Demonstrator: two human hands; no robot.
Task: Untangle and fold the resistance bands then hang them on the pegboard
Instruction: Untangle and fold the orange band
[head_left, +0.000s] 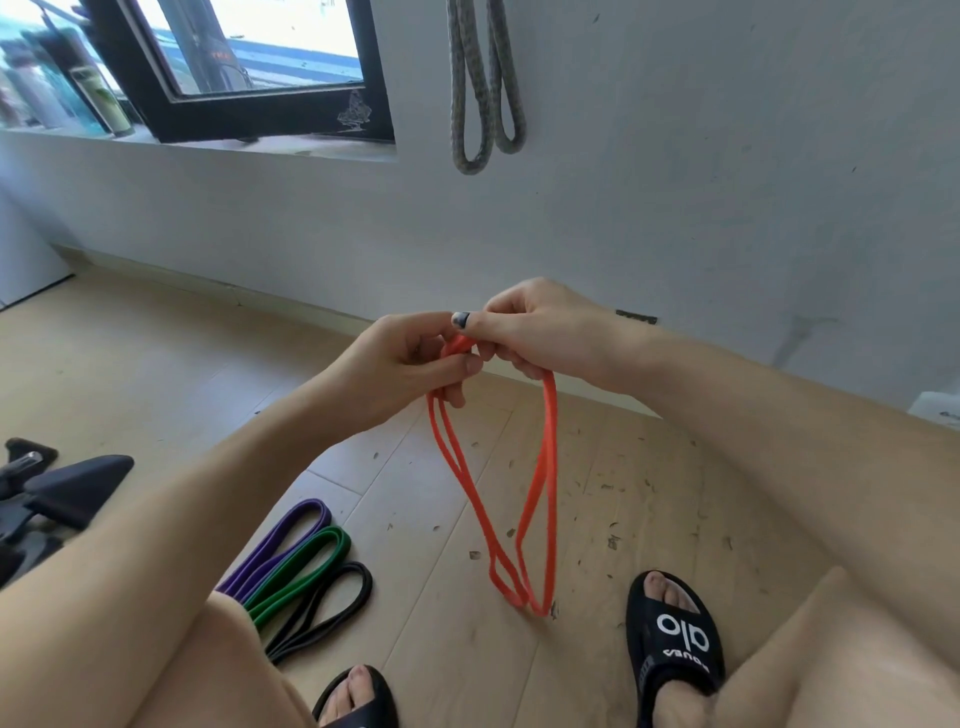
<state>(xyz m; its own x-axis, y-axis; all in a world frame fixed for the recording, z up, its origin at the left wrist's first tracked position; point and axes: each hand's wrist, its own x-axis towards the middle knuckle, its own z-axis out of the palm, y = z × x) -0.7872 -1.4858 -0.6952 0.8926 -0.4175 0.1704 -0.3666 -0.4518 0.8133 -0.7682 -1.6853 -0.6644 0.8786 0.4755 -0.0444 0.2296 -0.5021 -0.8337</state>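
An orange resistance band (546, 483) hangs doubled from both hands, its two loops dangling just above the wooden floor. My left hand (410, 371) grips the band's top on the left side, fingers curled round the strands. My right hand (535, 332) pinches the top beside it, thumb pressed over the band. On the floor at lower left lie three folded bands side by side: purple (291, 535), green (306, 566) and black (332, 603). A grey band (480, 88) hangs doubled on the white wall above. No pegboard is in view.
My feet in black slides (675, 639) stand on the wooden floor (156, 374), which is littered with small debris. Dark gym equipment (62, 493) sits at far left. A black-framed window (249, 67) is at upper left.
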